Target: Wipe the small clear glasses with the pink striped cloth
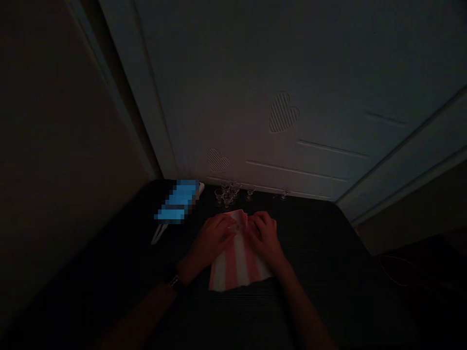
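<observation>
A red-and-white striped cloth (pixel 235 262) lies on the dark table, its far end bunched up between my hands. My left hand (pixel 215 236), with a watch (pixel 174 280) on the wrist, curls its fingers around a small clear glass (pixel 233 227) resting on the cloth; the dim light hides most of the glass. From the other side, my right hand (pixel 264 236) has its fingers bent onto a raised fold of the cloth, close to the glass. Just beyond the hands stands a cluster of small stemmed glasses (pixel 226 195).
A phone (pixel 178 201) with a lit, blurred screen is at the left, a white strap (pixel 158 234) beside it. One small glass (pixel 250 192) stands right of the cluster, another (pixel 283 195) farther right. A white panel (pixel 233 121) with heart reliefs rises behind the table (pixel 314 272).
</observation>
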`<state>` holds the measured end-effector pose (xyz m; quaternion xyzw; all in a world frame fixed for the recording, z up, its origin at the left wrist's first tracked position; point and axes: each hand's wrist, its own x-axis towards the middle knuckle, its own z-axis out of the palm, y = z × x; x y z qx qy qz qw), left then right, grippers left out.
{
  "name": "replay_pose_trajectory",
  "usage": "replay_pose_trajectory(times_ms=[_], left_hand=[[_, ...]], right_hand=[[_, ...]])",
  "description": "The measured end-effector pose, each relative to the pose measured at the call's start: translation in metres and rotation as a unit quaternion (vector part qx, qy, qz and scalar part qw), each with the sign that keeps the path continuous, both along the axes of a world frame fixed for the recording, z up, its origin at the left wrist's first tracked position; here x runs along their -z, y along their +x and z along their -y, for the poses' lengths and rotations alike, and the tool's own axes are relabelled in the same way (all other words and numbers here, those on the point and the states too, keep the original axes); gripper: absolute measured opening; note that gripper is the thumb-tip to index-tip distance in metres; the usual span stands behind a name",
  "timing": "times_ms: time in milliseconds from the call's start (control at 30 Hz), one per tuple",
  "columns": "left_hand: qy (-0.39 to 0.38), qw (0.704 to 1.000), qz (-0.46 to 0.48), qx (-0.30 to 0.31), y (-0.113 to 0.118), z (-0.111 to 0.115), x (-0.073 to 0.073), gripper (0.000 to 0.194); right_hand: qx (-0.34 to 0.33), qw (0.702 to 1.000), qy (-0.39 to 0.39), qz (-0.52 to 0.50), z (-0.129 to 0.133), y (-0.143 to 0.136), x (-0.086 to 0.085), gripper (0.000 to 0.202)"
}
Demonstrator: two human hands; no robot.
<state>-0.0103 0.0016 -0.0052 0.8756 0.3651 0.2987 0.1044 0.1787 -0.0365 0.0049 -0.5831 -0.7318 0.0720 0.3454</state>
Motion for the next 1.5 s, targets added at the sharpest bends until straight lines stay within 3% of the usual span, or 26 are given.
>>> replay_pose_trajectory(times_ms=[367, 1000, 1233, 1500], left_hand=[[0.016, 0.999, 0.026, 0.042, 0.001, 0.003, -0.007, 0.027], [-0.001, 1.0, 0.018, -0.024, 0.002, 0.002, -0.005, 0.021], [0.017, 0.999, 0.027, 0.022, 0.001, 0.001, -0.005, 0.025], [0.018, 0.999, 0.034, 0.017, 0.0, 0.003, -0.007, 0.026]], right_hand=[[0.021, 0.999, -0.03, 0.013, -0.004, 0.004, 0.009, 0.02], [-0.004, 0.999, -0.042, 0.007, -0.005, 0.004, 0.009, 0.022], [0.014, 0.999, -0.039, -0.001, -0.003, 0.002, 0.006, 0.018], [-0.006, 0.999, -0.048, 0.003, -0.005, 0.003, 0.006, 0.014]])
